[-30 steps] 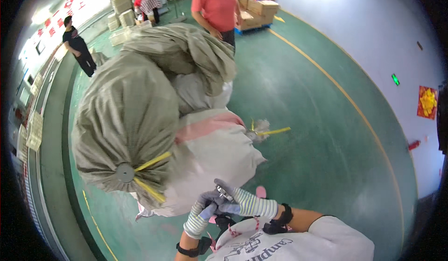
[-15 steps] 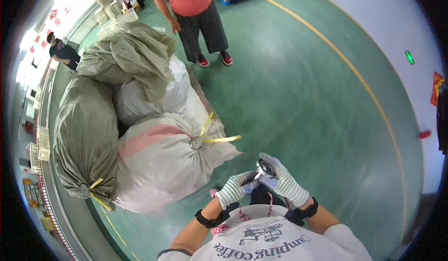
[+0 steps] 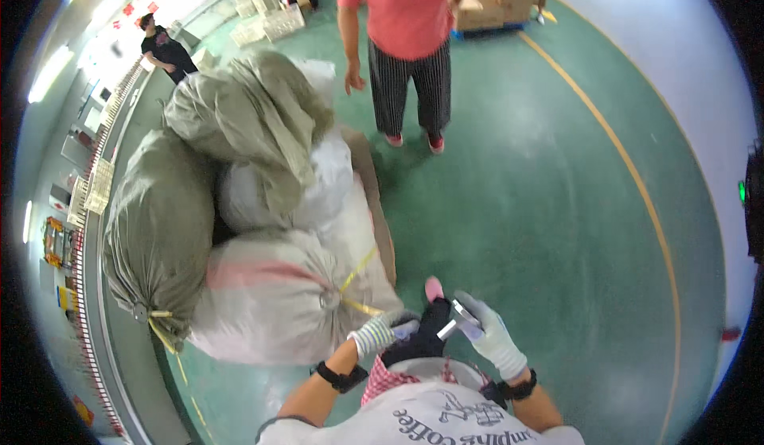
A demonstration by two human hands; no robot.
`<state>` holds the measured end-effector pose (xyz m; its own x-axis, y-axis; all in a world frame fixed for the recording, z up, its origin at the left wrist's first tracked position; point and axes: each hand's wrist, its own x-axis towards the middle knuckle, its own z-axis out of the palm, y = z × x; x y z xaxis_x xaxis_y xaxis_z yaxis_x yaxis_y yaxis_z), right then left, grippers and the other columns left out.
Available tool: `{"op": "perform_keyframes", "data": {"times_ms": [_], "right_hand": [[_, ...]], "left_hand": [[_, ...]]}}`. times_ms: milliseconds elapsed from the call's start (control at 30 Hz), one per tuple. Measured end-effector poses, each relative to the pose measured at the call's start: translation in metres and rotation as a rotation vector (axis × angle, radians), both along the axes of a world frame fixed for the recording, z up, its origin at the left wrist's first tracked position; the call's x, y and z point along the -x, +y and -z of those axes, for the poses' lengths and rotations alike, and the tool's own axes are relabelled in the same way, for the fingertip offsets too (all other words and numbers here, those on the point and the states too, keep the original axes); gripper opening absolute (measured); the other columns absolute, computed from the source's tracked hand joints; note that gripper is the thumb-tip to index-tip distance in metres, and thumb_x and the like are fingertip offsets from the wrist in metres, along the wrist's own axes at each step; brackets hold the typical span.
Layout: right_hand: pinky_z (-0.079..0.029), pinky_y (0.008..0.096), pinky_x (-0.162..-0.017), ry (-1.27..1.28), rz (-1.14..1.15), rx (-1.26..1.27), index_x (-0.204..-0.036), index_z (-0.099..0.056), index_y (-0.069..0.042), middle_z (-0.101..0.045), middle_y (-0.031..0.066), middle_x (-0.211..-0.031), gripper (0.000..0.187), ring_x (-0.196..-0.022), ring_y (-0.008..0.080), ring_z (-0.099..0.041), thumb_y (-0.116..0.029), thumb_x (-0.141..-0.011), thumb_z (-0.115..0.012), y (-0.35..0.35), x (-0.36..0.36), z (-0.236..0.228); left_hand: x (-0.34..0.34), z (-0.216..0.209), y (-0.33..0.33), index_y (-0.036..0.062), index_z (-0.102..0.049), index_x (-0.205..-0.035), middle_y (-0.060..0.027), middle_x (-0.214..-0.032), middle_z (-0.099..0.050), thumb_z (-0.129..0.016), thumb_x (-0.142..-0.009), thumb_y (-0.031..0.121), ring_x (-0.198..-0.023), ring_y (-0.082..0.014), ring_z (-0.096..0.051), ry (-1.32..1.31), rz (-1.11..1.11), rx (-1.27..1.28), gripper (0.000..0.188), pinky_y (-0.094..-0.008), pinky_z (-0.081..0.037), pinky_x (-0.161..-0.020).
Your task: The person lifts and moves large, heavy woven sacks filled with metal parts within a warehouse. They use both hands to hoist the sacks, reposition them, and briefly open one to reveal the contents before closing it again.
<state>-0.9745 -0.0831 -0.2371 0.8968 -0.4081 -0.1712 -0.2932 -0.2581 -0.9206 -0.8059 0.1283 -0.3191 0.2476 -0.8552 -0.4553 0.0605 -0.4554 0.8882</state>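
Note:
My right hand (image 3: 492, 338), in a striped work glove, grips a small round silver-and-black object (image 3: 464, 311) with a white strip sticking out toward the lower left. Its exact kind is not clear. At the right edge of a big white sack (image 3: 263, 318) is my left hand (image 3: 383, 333), gloved too. Its fingers are curled together, and whatever may be in them is hidden. That sack has a pink band and a gathered neck with a round grey disc (image 3: 329, 299) and a yellow tie (image 3: 360, 274).
An olive sack (image 3: 163, 222) stands at the left, another olive sack (image 3: 251, 119) lies behind, and a white sack (image 3: 322, 182) sits between. A person in a coral top (image 3: 406, 15) stands ahead. Cartons (image 3: 501, 3) are farther back, and a long conveyor line (image 3: 87, 286) runs along the left.
My hands have come apart: the left has moved left to the sack's edge, while the right keeps the round object. My view has shifted, and the person in coral appears closer.

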Motion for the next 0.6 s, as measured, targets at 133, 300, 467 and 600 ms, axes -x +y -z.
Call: {"op": "perform_keyframes", "data": {"times_ms": [133, 300, 467, 600], "right_hand": [[-0.048, 0.0288, -0.082, 0.039, 0.065, -0.181, -0.131, -0.055, -0.003, -0.068, 0.0090, -0.103, 0.055, -0.092, 0.0116, -0.059, -0.042, -0.093, -0.060, -0.064, -0.023, 0.008], [-0.048, 0.0272, -0.081, 0.045, 0.033, -0.225, -0.127, -0.058, -0.003, -0.069, 0.0048, -0.097, 0.052, -0.088, 0.0087, -0.057, -0.042, -0.093, -0.061, -0.148, -0.107, 0.007], [-0.048, 0.0258, -0.080, -0.028, -0.083, -0.435, -0.123, -0.060, -0.002, -0.066, 0.0025, -0.096, 0.040, -0.085, 0.0097, -0.058, -0.030, -0.095, -0.059, -0.194, -0.195, 0.013], [-0.049, 0.0266, -0.077, -0.064, -0.054, -0.623, -0.119, -0.060, -0.002, -0.065, 0.0021, -0.095, 0.040, -0.082, 0.0109, -0.059, -0.033, -0.094, -0.058, -0.279, -0.277, 0.005]], "left_hand": [[-0.072, 0.022, -0.037, 0.0026, -0.044, -0.139, -0.0178, -0.130, -0.057, -0.064, -0.090, 0.039, -0.114, -0.0272, -0.058, -0.178, -0.130, -0.139, 0.064, -0.0359, -0.046, -0.096], [-0.206, -0.014, -0.105, 0.0007, -0.039, -0.140, -0.0207, -0.135, -0.049, -0.081, -0.072, 0.035, -0.125, -0.0351, -0.047, -0.894, -0.646, -0.106, 0.087, -0.0403, -0.037, -0.108], [-0.359, -0.070, -0.096, 0.0009, -0.037, -0.140, -0.0254, -0.141, -0.038, -0.085, -0.066, 0.033, -0.128, -0.0380, -0.041, -1.158, -1.274, -0.029, 0.094, -0.0411, -0.033, -0.111], [-0.422, -0.128, -0.106, 0.0014, -0.030, -0.146, -0.0288, -0.148, -0.029, -0.085, -0.066, 0.029, -0.134, -0.0398, -0.035, -1.150, -1.580, -0.203, 0.101, -0.0412, -0.028, -0.115]]}}
